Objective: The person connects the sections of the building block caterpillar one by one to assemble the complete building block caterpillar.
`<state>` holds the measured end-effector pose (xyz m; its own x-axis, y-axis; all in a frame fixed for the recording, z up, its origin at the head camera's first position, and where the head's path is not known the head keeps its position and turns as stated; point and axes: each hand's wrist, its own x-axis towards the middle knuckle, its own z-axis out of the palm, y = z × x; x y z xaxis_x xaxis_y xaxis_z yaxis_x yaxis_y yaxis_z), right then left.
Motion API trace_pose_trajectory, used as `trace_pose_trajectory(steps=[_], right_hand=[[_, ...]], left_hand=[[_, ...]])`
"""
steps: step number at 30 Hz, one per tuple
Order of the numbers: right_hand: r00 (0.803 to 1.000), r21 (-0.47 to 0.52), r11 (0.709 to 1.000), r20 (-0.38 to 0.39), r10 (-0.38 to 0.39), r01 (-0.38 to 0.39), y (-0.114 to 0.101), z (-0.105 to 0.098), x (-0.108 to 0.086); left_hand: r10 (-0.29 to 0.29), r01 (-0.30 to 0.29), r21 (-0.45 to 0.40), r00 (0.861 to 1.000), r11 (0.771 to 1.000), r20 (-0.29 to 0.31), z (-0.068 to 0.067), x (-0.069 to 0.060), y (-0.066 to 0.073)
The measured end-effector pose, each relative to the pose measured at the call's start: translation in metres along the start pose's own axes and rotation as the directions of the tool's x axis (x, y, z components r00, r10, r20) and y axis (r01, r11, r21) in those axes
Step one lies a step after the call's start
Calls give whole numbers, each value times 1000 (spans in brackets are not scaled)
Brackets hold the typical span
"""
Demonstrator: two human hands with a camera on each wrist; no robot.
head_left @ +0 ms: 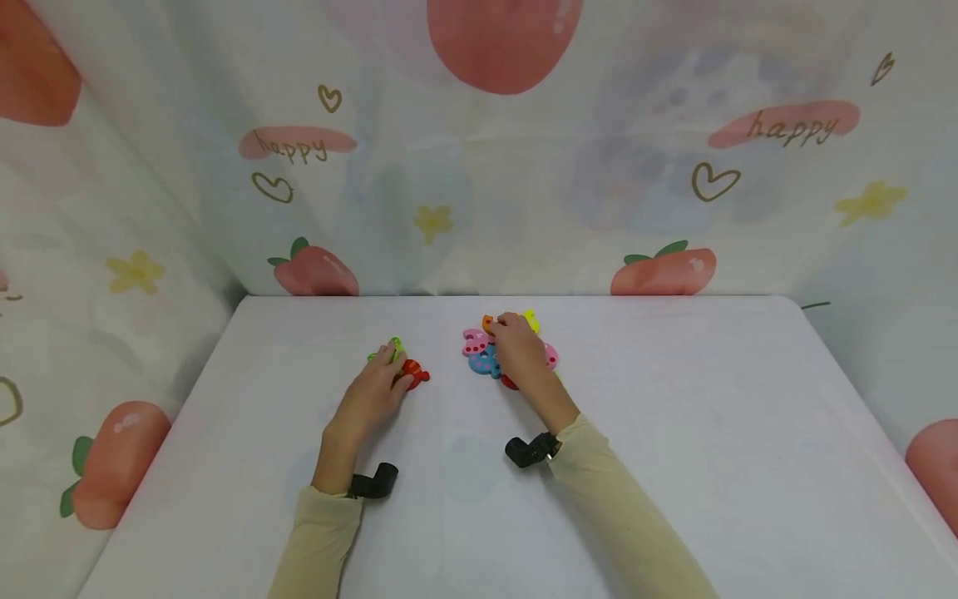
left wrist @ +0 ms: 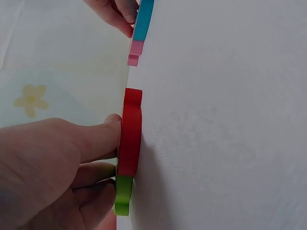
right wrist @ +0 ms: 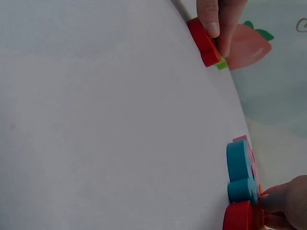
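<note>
On the white table, my left hand touches a red toy piece with its thumb. Its other fingers rest over a bright green piece beside the red one. Both pieces are thick and lie flat, as the left wrist view shows. My right hand reaches down over a cluster of colourful pieces, its fingertips close to an orange piece. Around it lie a spotted pink piece, a spotted blue piece, a red piece and a yellow piece. The hand hides the cluster's middle and its own grip.
The white table has its back edge just beyond the pieces. A patterned curtain hangs behind it and at the sides. Black wrist-worn devices stick out inward from both wrists. A gap separates the two groups of pieces.
</note>
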<state>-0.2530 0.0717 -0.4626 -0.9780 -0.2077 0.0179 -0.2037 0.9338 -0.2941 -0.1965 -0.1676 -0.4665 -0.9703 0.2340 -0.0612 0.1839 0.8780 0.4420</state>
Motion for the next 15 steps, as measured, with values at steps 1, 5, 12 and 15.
trace_pose_trajectory(steps=[1,5,12,15], right_hand=[[1000,-6,1000,-1,-5,5,1,-1,0],[1000,12,1000,-15,-10,10,2,-3,2],[998,72,997,-58,9,-5,4,-2,7],[998,96,995,-54,24,-19,7,0,10]], left_hand=[[2,-2,1,1000,1000,-5,0,0,0],[8,-8,3,1000,1000,-22,0,0,1],[10,-10,3,1000,1000,-24,2,1,-1],[-3,3,5,1000,1000,-21,3,0,0]])
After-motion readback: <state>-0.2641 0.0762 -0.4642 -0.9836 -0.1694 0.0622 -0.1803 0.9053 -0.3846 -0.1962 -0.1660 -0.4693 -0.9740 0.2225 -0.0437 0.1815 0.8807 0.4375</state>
